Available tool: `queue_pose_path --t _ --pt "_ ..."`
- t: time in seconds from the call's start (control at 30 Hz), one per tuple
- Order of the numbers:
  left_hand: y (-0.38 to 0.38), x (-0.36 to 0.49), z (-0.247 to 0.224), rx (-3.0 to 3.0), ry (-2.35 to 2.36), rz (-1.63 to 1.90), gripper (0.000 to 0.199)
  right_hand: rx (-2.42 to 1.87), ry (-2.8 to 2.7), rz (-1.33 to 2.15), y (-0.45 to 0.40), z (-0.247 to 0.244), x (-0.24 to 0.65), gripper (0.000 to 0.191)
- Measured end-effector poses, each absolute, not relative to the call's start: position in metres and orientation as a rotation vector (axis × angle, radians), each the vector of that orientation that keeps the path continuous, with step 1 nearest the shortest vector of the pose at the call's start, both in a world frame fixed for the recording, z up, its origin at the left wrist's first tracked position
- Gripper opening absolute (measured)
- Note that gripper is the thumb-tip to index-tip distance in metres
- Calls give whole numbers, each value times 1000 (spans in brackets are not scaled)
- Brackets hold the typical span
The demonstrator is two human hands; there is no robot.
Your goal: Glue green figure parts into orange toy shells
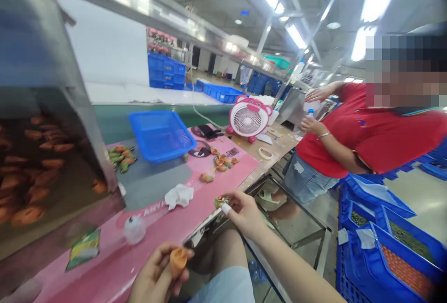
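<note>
your left hand [155, 275] pinches a tapered orange piece [179, 262] against your fingers, below the pink bench top [157, 233]; your right hand [244, 214] pinches a small green-and-orange piece [220, 202] just above its edge.

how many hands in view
4: the person's left hand and right hand in the foreground, and a co-worker's upper hand and lower hand at right.

Head-worn view, forward and down over left hand [157, 277] and right hand [244, 212]
</note>
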State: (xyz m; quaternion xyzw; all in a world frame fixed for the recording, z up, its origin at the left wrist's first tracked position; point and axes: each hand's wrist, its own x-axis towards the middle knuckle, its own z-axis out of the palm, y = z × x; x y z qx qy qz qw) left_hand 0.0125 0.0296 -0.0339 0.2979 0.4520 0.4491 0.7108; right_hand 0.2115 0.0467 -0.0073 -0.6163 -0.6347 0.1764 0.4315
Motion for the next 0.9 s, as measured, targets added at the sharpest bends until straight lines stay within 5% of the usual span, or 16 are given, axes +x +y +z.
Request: queue_pose_path --t 0.27,0.9 --pt "15 18 -13 722 829 874 10 -1301 -1867 556 -11 22 192 24" --pt "10 10 -10 849 899 834 6 -1108 -2347 223 -11 31 177 35"
